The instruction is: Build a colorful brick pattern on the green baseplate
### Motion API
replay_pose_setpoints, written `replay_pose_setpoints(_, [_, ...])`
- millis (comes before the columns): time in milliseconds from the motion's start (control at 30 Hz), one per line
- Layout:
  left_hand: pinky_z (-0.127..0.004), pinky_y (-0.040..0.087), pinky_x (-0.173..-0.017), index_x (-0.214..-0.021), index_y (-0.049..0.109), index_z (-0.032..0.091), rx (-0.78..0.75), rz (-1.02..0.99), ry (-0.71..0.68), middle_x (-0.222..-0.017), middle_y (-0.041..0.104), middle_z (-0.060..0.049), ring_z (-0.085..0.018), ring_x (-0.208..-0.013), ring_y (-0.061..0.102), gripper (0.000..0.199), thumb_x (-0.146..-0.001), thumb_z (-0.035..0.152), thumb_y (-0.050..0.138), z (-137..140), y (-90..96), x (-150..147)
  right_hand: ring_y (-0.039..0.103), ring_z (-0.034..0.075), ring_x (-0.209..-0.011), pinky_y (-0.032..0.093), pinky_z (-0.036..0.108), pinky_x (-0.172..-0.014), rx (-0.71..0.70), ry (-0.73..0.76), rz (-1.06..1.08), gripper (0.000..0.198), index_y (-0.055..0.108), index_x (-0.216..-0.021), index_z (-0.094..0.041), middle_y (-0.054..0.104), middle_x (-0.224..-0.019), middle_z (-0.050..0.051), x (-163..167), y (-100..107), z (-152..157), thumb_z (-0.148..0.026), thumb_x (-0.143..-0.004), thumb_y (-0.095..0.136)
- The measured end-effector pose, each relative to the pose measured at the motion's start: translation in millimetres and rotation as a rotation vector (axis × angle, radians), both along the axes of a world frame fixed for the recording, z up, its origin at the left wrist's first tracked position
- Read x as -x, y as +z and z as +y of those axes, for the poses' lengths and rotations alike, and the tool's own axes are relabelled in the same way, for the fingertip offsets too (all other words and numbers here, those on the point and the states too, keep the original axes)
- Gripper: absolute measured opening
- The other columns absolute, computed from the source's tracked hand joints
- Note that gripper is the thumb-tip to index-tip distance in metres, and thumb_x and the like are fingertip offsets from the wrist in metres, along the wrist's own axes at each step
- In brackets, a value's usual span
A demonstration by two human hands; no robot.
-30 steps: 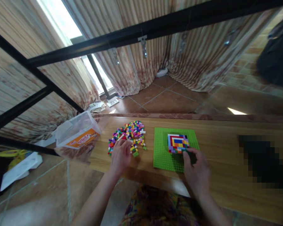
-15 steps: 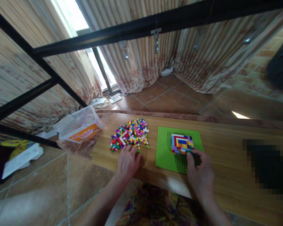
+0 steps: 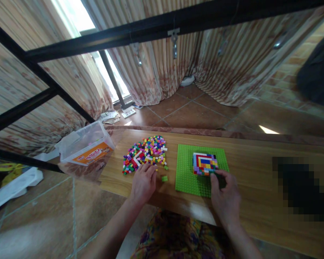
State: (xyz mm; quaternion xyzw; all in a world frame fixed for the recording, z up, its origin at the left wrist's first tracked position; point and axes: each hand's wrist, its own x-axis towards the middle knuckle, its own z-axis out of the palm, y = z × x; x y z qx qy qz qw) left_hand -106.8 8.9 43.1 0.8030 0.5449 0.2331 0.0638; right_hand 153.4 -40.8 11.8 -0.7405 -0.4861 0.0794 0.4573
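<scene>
My left hand [image 3: 143, 182] rests palm down at the near edge of a heap of small coloured toy bricks [image 3: 151, 147]. Its fingers are loosely bent over the bricks, and the fingertips are partly hidden. A small lime green brick [image 3: 164, 178] lies just right of that hand. On the right, my right hand [image 3: 226, 190] has thumb and forefinger closed on the near right corner of a square brick build [image 3: 204, 163] with nested coloured outlines on top. The build is over a green baseplate [image 3: 183, 183]; whether it is fixed to it I cannot tell.
A wooden table [image 3: 253, 201] carries all this. Left of it stands a clear plastic tub [image 3: 83, 142] with an orange label. Black metal bars [image 3: 110, 43] cross in front of striped curtains [image 3: 167, 68]. A blurred dark patch [image 3: 302, 190] covers the table's right side.
My left hand has drawn slightly left, leaving the lime green brick uncovered on the table. My right hand keeps its hold on the build. The whole view has shifted a little.
</scene>
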Motion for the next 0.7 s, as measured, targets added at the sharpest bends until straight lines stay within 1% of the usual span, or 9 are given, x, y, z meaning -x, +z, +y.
replay_pose_setpoints(167, [-0.036,0.049,-0.084,-0.096,0.068,0.021,0.013,0.145,-0.040,-0.096,0.064,-0.006,-0.021,-0.092,0.058,0.018,-0.091,0.017,0.051,14,-1.5,8,0.059,0.025,-0.095,0.046,0.042,-0.087,-0.003,-0.008,0.000,0.029,0.060,-0.100,-0.017,0.064,-0.100,0.012,0,-2,0,-0.042,-0.089,0.051])
replay_pose_setpoints(333, [-0.037,0.048,-0.085,-0.091,0.066,0.019,-0.029,0.148,-0.031,-0.096,0.064,-0.006,-0.022,-0.093,0.058,0.014,-0.090,0.018,0.052,15,-3.7,5,0.059,0.024,-0.095,0.046,0.042,-0.087,-0.019,-0.001,0.012,0.026,0.059,-0.099,-0.018,0.063,-0.100,0.011,1,-2,2,-0.040,-0.090,0.050])
replay_pose_setpoints(433, [-0.034,0.048,-0.078,-0.088,0.061,0.019,0.005,0.072,-0.018,-0.091,0.065,-0.005,-0.021,-0.087,0.060,0.010,-0.090,0.018,0.052,12,-0.7,-2,0.059,0.024,-0.095,0.046,0.042,-0.088,-0.037,0.004,0.014,0.023,0.059,-0.099,-0.018,0.064,-0.101,0.011,2,-1,3,-0.038,-0.090,0.050])
replay_pose_setpoints(567, [-0.026,0.045,-0.065,-0.087,0.058,0.020,0.156,-0.118,-0.050,-0.080,0.064,-0.001,-0.015,-0.072,0.060,0.007,-0.090,0.019,0.052,8,8.0,-24,0.059,0.024,-0.095,0.046,0.042,-0.087,-0.050,0.009,0.014,0.021,0.059,-0.099,-0.019,0.064,-0.100,0.011,3,-1,3,-0.036,-0.091,0.050])
replay_pose_setpoints(633, [-0.024,0.044,-0.064,-0.085,0.058,0.020,0.185,-0.201,-0.090,-0.078,0.063,0.000,-0.014,-0.071,0.060,0.007,-0.089,0.018,0.053,6,12.9,-40,0.059,0.024,-0.096,0.046,0.043,-0.087,-0.059,0.006,0.013,0.021,0.059,-0.099,-0.019,0.064,-0.100,0.011,3,-1,3,-0.035,-0.091,0.050])
replay_pose_setpoints(700, [-0.023,0.044,-0.066,-0.081,0.060,0.020,0.199,-0.263,-0.149,-0.078,0.064,0.000,-0.013,-0.074,0.060,0.010,-0.089,0.016,0.053,5,16.7,-56,0.059,0.024,-0.096,0.046,0.042,-0.088,-0.063,0.002,0.010,0.020,0.059,-0.100,-0.019,0.064,-0.100,0.011,4,0,3,-0.035,-0.091,0.050])
